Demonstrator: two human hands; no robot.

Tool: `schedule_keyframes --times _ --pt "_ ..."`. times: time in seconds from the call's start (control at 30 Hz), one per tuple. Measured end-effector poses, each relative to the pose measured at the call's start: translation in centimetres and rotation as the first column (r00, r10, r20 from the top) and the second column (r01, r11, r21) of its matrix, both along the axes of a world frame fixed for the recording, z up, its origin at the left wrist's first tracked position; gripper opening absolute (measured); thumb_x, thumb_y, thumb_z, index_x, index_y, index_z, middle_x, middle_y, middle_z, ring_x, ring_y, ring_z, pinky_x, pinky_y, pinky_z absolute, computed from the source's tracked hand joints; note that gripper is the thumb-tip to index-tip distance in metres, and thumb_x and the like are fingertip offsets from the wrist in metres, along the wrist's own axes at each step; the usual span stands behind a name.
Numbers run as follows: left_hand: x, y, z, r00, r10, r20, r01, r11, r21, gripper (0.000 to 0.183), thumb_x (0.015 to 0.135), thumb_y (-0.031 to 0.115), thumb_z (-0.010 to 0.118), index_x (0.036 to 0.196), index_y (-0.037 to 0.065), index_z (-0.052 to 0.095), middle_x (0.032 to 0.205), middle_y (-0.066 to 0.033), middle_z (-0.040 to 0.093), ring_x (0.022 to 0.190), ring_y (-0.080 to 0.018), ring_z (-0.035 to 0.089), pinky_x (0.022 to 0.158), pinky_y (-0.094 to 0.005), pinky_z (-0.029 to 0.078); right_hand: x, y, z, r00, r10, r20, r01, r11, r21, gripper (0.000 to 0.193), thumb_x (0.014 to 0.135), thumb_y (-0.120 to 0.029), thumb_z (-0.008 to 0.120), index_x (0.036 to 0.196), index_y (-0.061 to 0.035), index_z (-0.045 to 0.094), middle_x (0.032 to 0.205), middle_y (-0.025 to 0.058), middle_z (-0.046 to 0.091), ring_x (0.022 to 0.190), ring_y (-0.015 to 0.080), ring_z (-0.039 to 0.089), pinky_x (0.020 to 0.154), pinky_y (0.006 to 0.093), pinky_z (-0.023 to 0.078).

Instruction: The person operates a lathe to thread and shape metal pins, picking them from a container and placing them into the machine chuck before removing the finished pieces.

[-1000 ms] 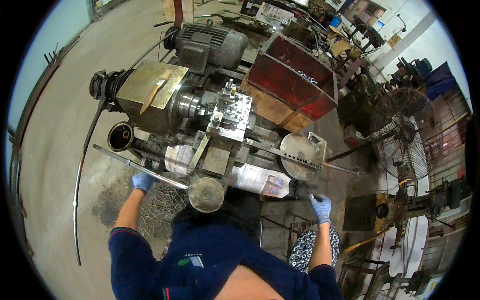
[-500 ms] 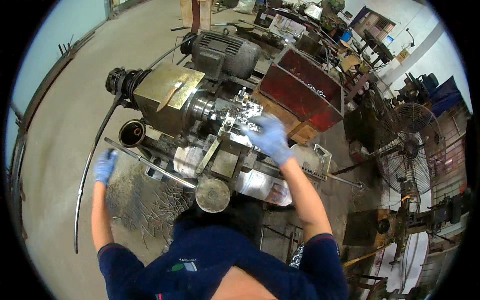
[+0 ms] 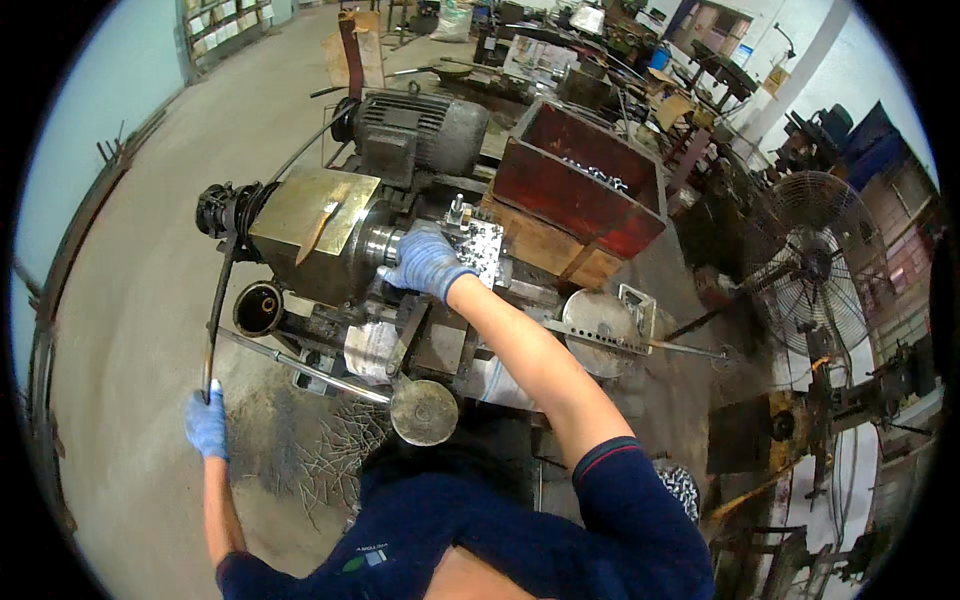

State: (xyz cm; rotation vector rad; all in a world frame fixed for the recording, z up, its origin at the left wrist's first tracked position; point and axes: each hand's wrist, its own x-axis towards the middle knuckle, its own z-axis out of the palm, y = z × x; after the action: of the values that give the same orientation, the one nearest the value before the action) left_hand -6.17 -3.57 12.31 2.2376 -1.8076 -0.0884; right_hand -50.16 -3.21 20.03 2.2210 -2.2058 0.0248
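My left hand (image 3: pixel 207 425), in a blue glove, is closed round the lower part of a long dark lever (image 3: pixel 219 300). The lever hangs from a black collar (image 3: pixel 236 210) at the left end of a small lathe. My right hand (image 3: pixel 428 262), also gloved, reaches across to the lathe's round metal spindle nose (image 3: pixel 381 245). Its fingers are curled at the front of the spindle, and what they hold is hidden by the glove. Right of that hand, bright metal chips cover the tool slide (image 3: pixel 483 250). A brass-coloured sheet with a wooden-handled tool (image 3: pixel 318 232) covers the headstock (image 3: pixel 300 255).
Behind the slide, a red metal bin (image 3: pixel 580 205) holding small metal parts rests on a wooden block. A motor (image 3: pixel 420 130) sits at the back. A shiny bar (image 3: pixel 305 367) crosses toward a round disc (image 3: pixel 424 412) before me. A large fan (image 3: pixel 815 260) stands right.
My left hand has closed on the lever, whose lower end has swung rightward. My right hand has moved left from above the slide to the spindle nose.
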Motion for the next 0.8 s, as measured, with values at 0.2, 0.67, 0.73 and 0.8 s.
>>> schedule_keyframes --times 0.2,0.67,0.73,0.8 --pt "-2.2 1.2 -0.8 1.0 -0.024 0.0 0.024 0.995 -0.098 0.04 0.08 0.046 0.053 0.083 0.006 0.058 0.077 -0.0176 0.062 0.073 -0.0365 0.059 0.065 -0.045 0.045 -0.1 0.8 0.5 0.997 -0.069 0.034 0.068 0.997 0.044 0.044 0.072 -0.048 0.057 0.079 -0.0059 0.065 0.078 0.0161 0.064 0.077 0.0319 0.062 0.078 0.0406 0.044" --pt "2.6 -7.1 -4.2 0.613 -0.246 -0.751 0.421 0.906 0.047 0.02 0.079 0.018 0.062 0.083 -0.001 0.053 0.055 -0.0053 0.05 0.042 -0.0136 0.05 0.036 -0.0268 0.04 -11.5 9.0 9.8 0.95 -0.311 0.022 0.301 0.898 -0.321 0.046 0.074 -0.052 0.056 0.074 -0.0077 0.069 0.077 0.0124 0.065 0.076 0.0291 0.061 0.075 0.0357 0.048" --pt "2.6 -7.8 -4.9 0.605 -0.246 -0.757 0.438 0.897 0.057 0.022 0.08 0.019 0.061 0.083 -0.001 0.054 0.053 -0.0057 0.05 0.04 -0.0144 0.049 0.036 -0.0272 0.04 -15.0 10.1 12.5 0.842 -0.538 0.032 0.525 0.805 -0.274 0.048 0.073 -0.053 0.056 0.085 -0.0084 0.069 0.089 0.0138 0.065 0.085 0.0293 0.061 0.08 0.0369 0.047" --pt "0.8 -7.9 -4.3 0.553 -0.316 -0.771 0.486 0.874 -0.009 0.024 0.08 0.021 0.061 0.083 -0.002 0.054 0.052 -0.0059 0.05 0.04 -0.0145 0.05 0.036 -0.0274 0.04 -18.6 11.9 11.3 0.81 -0.586 -0.026 0.49 0.701 -0.518 0.05 0.074 -0.054 0.053 0.095 -0.0111 0.066 0.113 0.0155 0.055 0.102 0.0283 0.054 0.089 0.0377 0.041"
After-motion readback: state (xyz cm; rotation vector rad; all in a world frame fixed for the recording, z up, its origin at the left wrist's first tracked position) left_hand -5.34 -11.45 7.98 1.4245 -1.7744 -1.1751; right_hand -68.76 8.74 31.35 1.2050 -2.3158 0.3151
